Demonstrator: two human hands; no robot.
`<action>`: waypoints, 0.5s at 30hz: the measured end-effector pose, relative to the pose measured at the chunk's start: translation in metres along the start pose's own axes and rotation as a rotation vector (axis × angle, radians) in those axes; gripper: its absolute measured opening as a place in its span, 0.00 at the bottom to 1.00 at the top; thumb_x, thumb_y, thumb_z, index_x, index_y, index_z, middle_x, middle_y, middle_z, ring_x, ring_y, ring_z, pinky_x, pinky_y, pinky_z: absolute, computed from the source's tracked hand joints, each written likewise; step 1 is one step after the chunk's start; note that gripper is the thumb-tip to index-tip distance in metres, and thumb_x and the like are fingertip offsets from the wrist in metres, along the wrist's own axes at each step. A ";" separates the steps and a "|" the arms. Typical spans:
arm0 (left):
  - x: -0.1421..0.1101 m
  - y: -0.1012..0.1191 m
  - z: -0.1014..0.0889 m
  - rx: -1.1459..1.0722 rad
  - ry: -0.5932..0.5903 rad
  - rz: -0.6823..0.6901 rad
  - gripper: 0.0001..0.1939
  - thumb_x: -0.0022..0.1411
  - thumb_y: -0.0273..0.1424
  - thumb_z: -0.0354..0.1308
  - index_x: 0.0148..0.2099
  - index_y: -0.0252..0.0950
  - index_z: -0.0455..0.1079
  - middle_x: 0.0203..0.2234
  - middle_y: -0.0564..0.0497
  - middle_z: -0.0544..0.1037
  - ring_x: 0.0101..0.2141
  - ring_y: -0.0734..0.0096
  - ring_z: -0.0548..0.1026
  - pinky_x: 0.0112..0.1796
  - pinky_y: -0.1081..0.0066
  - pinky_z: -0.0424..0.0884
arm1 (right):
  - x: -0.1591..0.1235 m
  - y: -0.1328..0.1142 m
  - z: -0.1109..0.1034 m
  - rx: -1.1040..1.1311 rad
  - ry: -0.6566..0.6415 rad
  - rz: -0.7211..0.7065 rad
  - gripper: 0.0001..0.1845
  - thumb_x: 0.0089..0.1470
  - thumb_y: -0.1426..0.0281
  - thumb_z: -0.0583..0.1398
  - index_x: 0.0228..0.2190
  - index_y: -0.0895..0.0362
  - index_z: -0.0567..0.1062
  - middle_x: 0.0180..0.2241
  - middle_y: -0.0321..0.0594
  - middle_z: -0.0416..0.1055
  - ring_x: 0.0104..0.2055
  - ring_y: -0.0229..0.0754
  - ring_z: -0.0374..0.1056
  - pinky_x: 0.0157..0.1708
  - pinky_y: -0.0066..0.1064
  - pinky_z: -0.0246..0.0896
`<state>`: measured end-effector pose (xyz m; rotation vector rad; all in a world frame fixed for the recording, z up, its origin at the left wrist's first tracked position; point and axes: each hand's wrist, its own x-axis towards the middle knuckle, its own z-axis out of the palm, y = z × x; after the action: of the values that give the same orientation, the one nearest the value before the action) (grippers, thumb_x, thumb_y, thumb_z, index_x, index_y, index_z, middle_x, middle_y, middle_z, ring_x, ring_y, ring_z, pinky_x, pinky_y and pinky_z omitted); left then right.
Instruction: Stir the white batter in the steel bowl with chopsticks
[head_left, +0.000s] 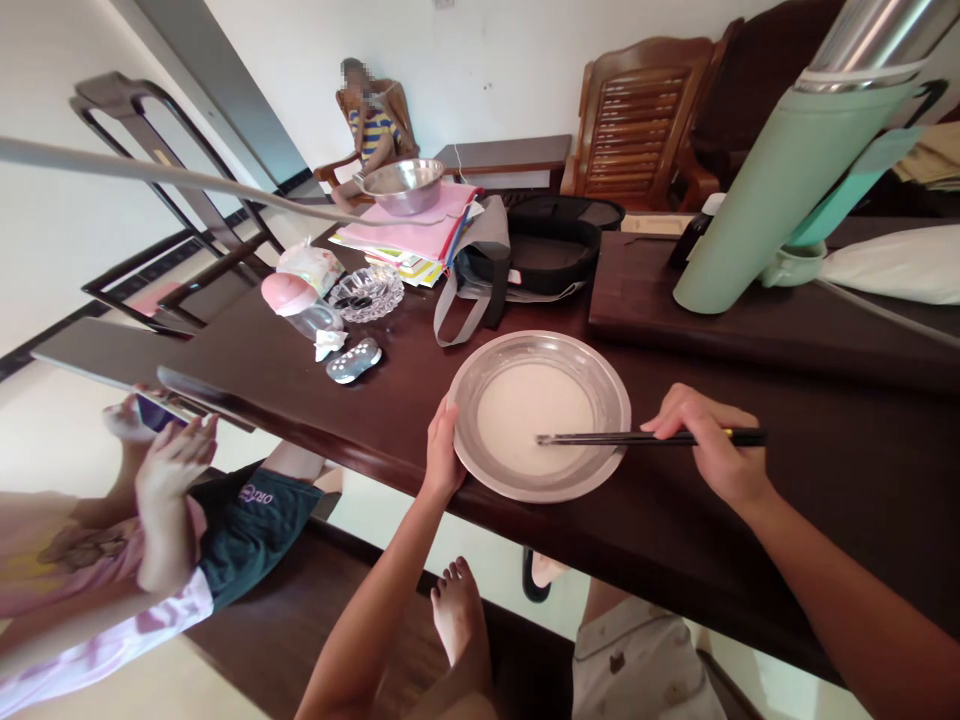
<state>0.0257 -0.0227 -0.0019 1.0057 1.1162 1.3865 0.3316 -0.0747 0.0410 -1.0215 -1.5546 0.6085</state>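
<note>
A round metal bowl stands near the front edge of the dark table, with a white, milky mixture in it. My left hand grips the bowl's rim on its left side. In my right hand is a pair of dark chopsticks, held almost level across the bowl's right rim. Their tips reach the white mixture near its middle and have some of it stuck on them. The fingers of my right hand are closed round the chopsticks' upper part.
A green thermos stands on a raised board at the right. Behind the bowl lies a black bag. Left are a glass ashtray, a pink-capped bottle and a metal basin on papers. A person with a phone sits left.
</note>
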 end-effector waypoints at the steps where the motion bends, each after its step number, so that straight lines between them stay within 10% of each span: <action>1: 0.000 0.000 0.000 -0.001 -0.001 0.000 0.22 0.63 0.44 0.58 0.55 0.38 0.76 0.51 0.47 0.80 0.53 0.54 0.75 0.56 0.60 0.68 | 0.000 -0.002 0.003 -0.029 -0.072 -0.007 0.18 0.64 0.68 0.55 0.23 0.51 0.77 0.26 0.38 0.77 0.30 0.44 0.71 0.33 0.40 0.64; 5: 0.000 -0.002 -0.001 0.018 0.000 0.001 0.23 0.63 0.45 0.57 0.55 0.39 0.75 0.51 0.46 0.80 0.54 0.54 0.75 0.57 0.59 0.67 | 0.001 -0.006 0.012 -0.180 -0.178 -0.130 0.09 0.61 0.70 0.59 0.31 0.50 0.80 0.34 0.37 0.81 0.36 0.45 0.72 0.39 0.42 0.66; 11: -0.001 0.001 0.001 -0.013 -0.007 -0.007 0.23 0.63 0.44 0.58 0.55 0.37 0.75 0.51 0.46 0.80 0.54 0.53 0.75 0.56 0.59 0.68 | 0.000 0.005 0.000 -0.064 0.063 -0.144 0.19 0.65 0.71 0.53 0.24 0.50 0.77 0.26 0.37 0.78 0.28 0.43 0.67 0.33 0.42 0.60; 15: -0.001 0.002 0.002 -0.010 -0.001 0.001 0.23 0.63 0.44 0.58 0.55 0.37 0.76 0.51 0.46 0.80 0.55 0.52 0.74 0.57 0.59 0.67 | -0.001 0.000 0.007 -0.068 -0.134 -0.088 0.16 0.63 0.72 0.55 0.27 0.50 0.78 0.30 0.37 0.80 0.33 0.44 0.70 0.35 0.41 0.63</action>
<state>0.0276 -0.0233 0.0007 0.9993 1.1070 1.3915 0.3252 -0.0747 0.0391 -0.9740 -1.7390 0.5757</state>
